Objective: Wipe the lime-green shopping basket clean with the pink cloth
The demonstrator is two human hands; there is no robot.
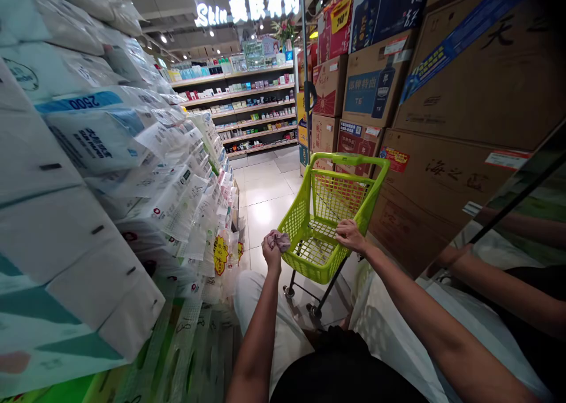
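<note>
In front of my knees stands a lime-green plastic shopping cart with a lattice basket and dark wheeled legs. A crumpled greyish-pink cloth is bunched in my left hand, against the near left rim of the basket. My right hand is closed over the rim on the near right side, its fingers curled to the inside. The basket floor shows through between my hands, and the cart's handle is at the far end.
Stacked packs of tissue crowd the left side, with yellow price tags low down. Cardboard cartons rise on the right beside a reflective panel. Tiled floor leads to shelves of cosmetics at the back.
</note>
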